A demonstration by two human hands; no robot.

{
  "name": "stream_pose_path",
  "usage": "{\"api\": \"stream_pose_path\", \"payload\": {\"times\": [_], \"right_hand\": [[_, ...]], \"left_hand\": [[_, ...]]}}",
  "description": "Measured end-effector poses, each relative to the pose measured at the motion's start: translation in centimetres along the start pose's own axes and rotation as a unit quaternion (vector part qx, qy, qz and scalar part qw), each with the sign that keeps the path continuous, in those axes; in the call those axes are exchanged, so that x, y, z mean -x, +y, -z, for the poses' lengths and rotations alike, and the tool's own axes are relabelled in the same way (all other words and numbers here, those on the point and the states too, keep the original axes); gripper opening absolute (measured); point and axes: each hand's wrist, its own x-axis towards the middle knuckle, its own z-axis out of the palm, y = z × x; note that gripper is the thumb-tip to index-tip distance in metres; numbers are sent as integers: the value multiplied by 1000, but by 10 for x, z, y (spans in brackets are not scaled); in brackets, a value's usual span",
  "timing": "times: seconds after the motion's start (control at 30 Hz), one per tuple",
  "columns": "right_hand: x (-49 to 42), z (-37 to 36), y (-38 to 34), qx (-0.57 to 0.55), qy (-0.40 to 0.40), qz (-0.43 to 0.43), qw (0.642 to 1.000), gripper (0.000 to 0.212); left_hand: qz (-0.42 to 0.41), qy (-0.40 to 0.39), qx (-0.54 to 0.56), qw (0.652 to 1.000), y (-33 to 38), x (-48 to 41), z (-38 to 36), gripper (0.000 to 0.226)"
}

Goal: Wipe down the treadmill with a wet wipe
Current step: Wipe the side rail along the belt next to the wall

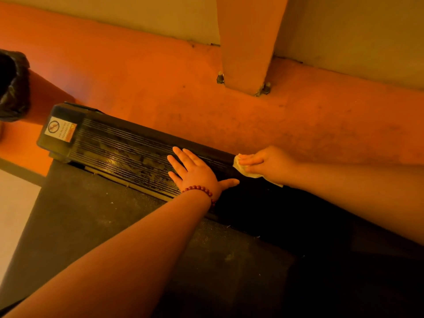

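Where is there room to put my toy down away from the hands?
Free: the orange floor between the ribbed side rail and the post, and the belt left of the left forearm. Crowded: the rail's near stretch, where the left hand lies flat beside the right hand holding the wet wipe.

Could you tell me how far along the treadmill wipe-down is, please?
Underway. The ribbed side rail shows smeared streaks, so it looks partly wiped. The right hand holds the wipe on its outer edge; the left hand rests flat. The speckled belt looks untouched.
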Motion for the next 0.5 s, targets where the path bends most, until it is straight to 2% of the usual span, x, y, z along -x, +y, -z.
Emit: {"api": "stream_pose_path", "payload": {"times": [0.13,0.33,0.5], "right_hand": [[-17,-10,-17,-25,-9,-7,1000,33],[11,10,21,6,-5,-21,1000,31],[9,1,11,35,-13,39,999,35]], "left_hand": [[4,5,-7,1000,0,0,-1,147],[13,-1,-17,1000,3,-1,1,150],[3,11,-4,1000,2,3,1,147]]}}
